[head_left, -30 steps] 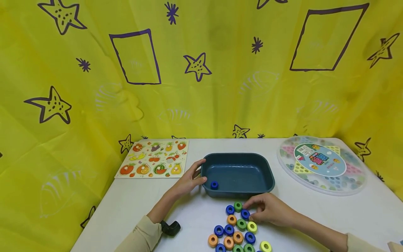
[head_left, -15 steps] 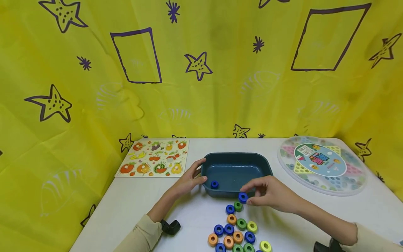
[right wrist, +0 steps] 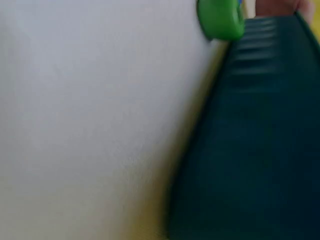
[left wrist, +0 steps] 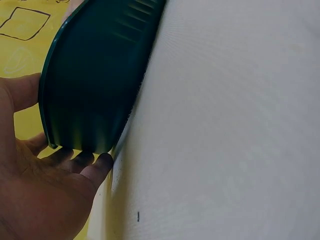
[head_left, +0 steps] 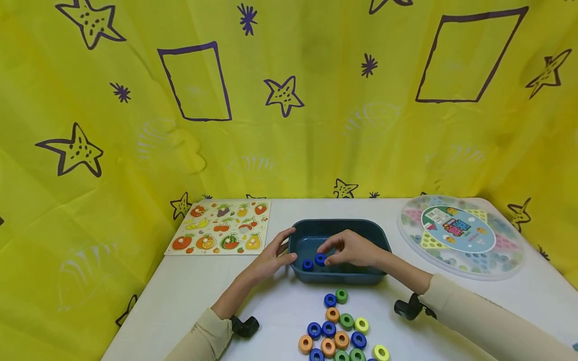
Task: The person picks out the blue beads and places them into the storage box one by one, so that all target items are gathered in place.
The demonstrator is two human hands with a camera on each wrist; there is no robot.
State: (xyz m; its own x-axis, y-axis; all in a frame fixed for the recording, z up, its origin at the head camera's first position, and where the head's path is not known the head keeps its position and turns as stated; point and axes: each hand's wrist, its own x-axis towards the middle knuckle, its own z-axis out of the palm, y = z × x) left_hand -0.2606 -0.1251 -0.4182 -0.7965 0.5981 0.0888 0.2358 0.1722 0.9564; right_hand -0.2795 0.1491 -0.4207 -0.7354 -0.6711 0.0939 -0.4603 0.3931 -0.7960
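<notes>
My left hand (head_left: 272, 254) grips the left end of a dark teal rectangular basin (head_left: 379, 245), thumb at the rim. In the left wrist view its fingers (left wrist: 95, 172) curl against the end wall of the basin (left wrist: 95, 75). Inside the basin, my right hand (head_left: 354, 249) pinches a blue ring bead (head_left: 320, 259) between thumb and fingertips. Just left of it, another blue ring bead (head_left: 307, 264) lies on the basin floor. The right wrist view is blurred and shows the basin's outer side (right wrist: 250, 150), with a green ring bead (right wrist: 220, 20) beside it.
In front of the basin lie several loose ring beads, among them an orange one (head_left: 332, 315), a yellow one (head_left: 361, 325) and a green one (head_left: 341, 296). A fruit picture board (head_left: 221, 228) lies back left. A round clear game case (head_left: 460, 235) is at right.
My right hand has lifted a blue ring bead from the loose group and carried it over the near rim, leftward into the basin. My left hand keeps its grip.
</notes>
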